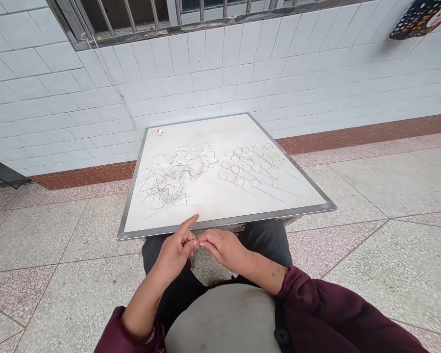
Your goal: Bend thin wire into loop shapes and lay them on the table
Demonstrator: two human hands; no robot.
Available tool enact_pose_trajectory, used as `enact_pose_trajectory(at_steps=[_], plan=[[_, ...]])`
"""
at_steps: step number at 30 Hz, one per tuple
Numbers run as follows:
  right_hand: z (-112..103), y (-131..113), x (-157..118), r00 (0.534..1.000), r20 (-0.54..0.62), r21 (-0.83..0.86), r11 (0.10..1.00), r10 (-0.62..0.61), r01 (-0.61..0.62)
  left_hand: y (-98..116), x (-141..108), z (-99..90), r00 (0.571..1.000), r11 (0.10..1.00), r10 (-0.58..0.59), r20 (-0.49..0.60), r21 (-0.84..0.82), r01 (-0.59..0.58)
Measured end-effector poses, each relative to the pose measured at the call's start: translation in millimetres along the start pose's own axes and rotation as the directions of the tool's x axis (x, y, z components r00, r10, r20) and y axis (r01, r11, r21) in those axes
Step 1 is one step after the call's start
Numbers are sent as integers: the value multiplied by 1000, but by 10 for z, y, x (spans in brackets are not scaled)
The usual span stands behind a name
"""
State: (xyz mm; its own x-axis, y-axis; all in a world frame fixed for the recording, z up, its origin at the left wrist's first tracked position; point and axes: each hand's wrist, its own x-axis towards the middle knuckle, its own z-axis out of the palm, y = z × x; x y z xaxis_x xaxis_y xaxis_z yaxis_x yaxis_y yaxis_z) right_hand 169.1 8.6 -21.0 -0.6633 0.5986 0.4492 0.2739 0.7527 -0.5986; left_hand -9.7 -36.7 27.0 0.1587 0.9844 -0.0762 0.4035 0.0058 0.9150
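Note:
My left hand (177, 249) and my right hand (226, 249) meet just in front of the table's near edge, above my lap. Both are closed in a pinch, fingertips touching or nearly so. A tiny orange-red spot shows between them, too small to name. The left index finger points out toward the table. Beyond the hands, a tangle of thin, bent dark wires (168, 189) lies on the left of the white tabletop (216, 128). To the right lie several thin wires with round loops (255, 183) at one end and straight tails.
A small white and red object (159, 132) sits at the table's far left corner. A grey metal rim (231, 217) edges the table, which stands against a white tiled wall (206, 73). Window bars (202, 10) are above, and a patterned cloth item (419, 22) hangs at the upper right.

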Motion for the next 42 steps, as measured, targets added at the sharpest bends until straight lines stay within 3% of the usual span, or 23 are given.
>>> enact_pose_trajectory(at_steps=[4, 8, 19, 22, 30, 36, 42], plan=[[-18, 11, 8, 995, -32, -36, 995, -96, 95, -24, 1, -10, 999, 989, -11, 32, -148, 15], [-55, 48, 21, 976, -37, -86, 973, -216, 213, -37, -4, -20, 997, 981, -25, 75, -189, 39], [-279, 130, 50, 920, 173, -99, 923, -352, 371, -64, 38, 9, 985, 977, -43, 165, -197, 75], [-327, 120, 52, 911, 224, -114, 919, -345, 376, -81, 55, 10, 987, 988, -40, 156, -142, 63], [-329, 146, -1, 913, 233, -108, 924, -334, 366, -67, 50, -7, 983, 998, 45, 175, 38, -52], [-290, 162, -15, 939, 137, -41, 945, -315, 323, -22, 51, 2, 987, 994, 74, 146, 72, -85], [-307, 139, -27, 913, 234, -90, 928, -334, 362, -53, 80, 6, 977, 985, 91, 190, 128, -117]])
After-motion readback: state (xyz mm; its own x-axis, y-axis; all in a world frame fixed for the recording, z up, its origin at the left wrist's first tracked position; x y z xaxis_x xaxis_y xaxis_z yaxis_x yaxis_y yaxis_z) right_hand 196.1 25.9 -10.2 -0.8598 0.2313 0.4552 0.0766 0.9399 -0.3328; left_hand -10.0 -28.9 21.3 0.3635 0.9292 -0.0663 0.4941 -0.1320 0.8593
